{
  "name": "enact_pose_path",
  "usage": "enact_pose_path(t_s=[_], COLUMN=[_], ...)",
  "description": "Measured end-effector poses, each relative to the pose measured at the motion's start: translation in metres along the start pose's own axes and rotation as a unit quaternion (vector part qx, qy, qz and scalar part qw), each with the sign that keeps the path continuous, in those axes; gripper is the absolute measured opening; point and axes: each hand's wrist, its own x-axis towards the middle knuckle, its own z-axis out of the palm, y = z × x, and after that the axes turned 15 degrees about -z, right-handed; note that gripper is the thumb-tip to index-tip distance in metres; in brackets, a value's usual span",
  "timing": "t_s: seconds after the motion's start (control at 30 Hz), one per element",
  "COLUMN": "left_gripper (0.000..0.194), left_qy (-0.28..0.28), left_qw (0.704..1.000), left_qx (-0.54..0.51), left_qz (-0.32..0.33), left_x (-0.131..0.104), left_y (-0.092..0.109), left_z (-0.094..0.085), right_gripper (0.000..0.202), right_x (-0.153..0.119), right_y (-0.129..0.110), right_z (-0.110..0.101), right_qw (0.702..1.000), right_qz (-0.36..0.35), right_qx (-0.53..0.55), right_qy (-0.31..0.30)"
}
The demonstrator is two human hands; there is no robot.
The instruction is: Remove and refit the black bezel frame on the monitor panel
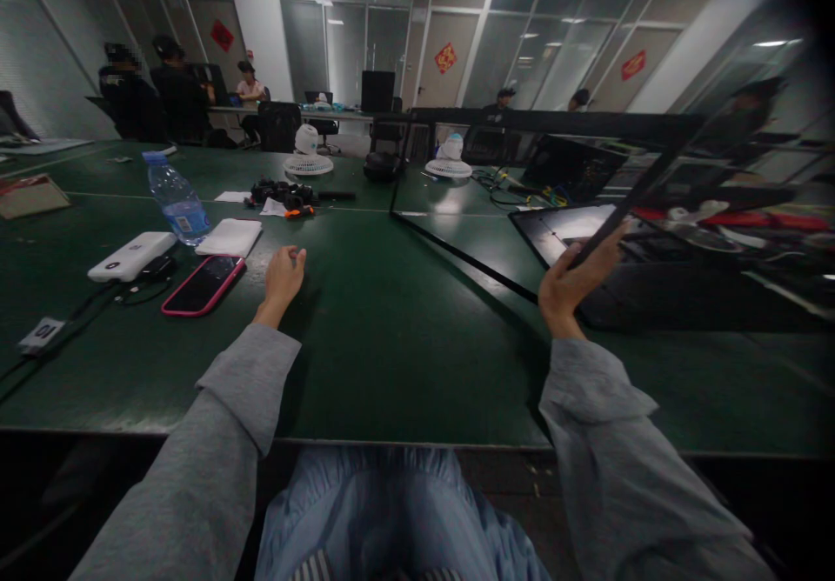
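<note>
In the head view my right hand (566, 292) is closed around one side of a thin black rectangular frame (466, 260). The frame is tilted up off the green table (391, 363), and its middle is open, so the things behind show through. My left hand (283, 278) is just over the table with loosely curled fingers and no object visible in it. A phone in a pink case (203, 286) lies close to its left. Beyond that hand are a white pad of paper (230, 237) and a blue-capped water bottle (179, 203).
A white power bank (132, 256) with black cables lies at left. Farther back are black gear (280, 192), two white fans (308, 153) and coloured cables (554, 197). A dark flat panel (691, 298) lies right of my right hand. Several people are in the background.
</note>
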Motion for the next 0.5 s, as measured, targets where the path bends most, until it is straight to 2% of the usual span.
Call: enact_pose_path(t_s=[0.1, 0.33, 0.5], left_gripper=[0.049, 0.076, 0.071], left_qy=[-0.011, -0.045, -0.052], left_qw=[0.999, 0.991, 0.992], left_qx=[-0.038, -0.124, -0.116], left_qz=[0.017, 0.019, 0.013], left_x=[0.001, 0.005, 0.006], left_y=[0.001, -0.001, -0.001], left_z=[0.002, 0.01, 0.01], right_gripper=[0.075, 0.061, 0.049], right_x=[-0.004, -0.011, -0.016], right_y=[0.007, 0.014, 0.021], right_z=[0.011, 0.021, 0.027], right_qw=[1.0, 0.988, 0.968], right_qz=[-0.002, 0.067, 0.079], right_qx=[0.019, 0.107, 0.148], right_qy=[0.007, -0.092, -0.185])
